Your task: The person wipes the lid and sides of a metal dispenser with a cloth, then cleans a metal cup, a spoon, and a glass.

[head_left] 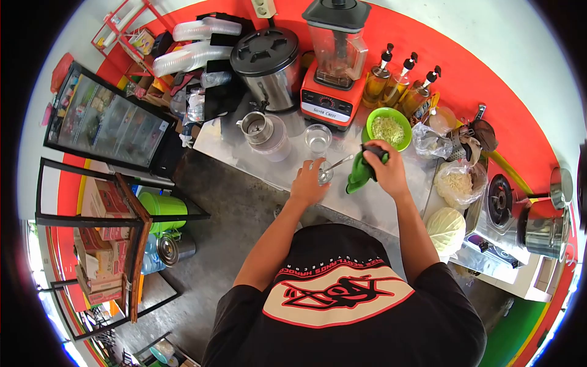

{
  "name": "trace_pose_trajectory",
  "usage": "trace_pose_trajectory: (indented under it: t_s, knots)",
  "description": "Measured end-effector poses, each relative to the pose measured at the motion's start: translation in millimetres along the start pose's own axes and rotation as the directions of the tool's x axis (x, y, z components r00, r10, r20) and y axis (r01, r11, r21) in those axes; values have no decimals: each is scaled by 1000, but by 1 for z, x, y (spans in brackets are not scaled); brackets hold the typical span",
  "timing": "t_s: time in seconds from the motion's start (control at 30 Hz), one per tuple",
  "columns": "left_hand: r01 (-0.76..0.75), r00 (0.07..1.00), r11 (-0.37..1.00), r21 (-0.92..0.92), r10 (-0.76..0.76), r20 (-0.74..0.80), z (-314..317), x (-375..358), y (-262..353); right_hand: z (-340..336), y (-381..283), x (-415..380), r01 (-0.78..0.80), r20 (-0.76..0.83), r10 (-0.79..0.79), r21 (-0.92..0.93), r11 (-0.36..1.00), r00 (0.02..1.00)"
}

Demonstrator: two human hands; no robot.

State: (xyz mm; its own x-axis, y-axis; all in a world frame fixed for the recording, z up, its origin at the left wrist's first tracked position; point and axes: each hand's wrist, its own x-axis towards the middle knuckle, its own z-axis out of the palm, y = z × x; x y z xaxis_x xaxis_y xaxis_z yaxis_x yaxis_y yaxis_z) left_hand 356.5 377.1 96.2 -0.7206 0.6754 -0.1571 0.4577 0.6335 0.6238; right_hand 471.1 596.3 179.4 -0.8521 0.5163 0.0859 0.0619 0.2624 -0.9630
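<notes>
My left hand (309, 183) is wrapped round a small clear glass (327, 177) near the front edge of the metal counter (278, 174). A metal spoon (340, 162) leans out of this glass, its handle pointing right. My right hand (389, 170) is closed on a green cloth (359, 176) that hangs bunched over the counter; a dark part of it shows at the fingers. Behind my hands stands a second clear glass (318, 142). A green bowl (405, 144) of shredded pale vegetable is just beyond my right hand.
At the back stand a red blender (330, 101), a large steel pot with a black lid (266, 67) and several pump bottles (397, 82). A steel cup (255, 127) sits on a plastic container at left. A cabbage (445, 231) and a gas burner (501, 199) are at right.
</notes>
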Motion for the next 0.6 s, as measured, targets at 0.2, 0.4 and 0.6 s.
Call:
trace_pose_trajectory:
  t_s: [0.2, 0.4, 0.6]
  knots:
    - [14, 1000, 998, 54, -13, -14, -9, -6, -12, 19, 92, -22, -120, -64, 123, 52, 991, 990]
    - [130, 991, 991, 20, -130, -11, -24, -10, -20, 70, 100, -44, 109, 418, 275, -694, 712, 866]
    - [93, 995, 996, -19, -92, 41, -36, -8, -28, 82, 139, 4, -22, 73, 107, -717, 697, 992]
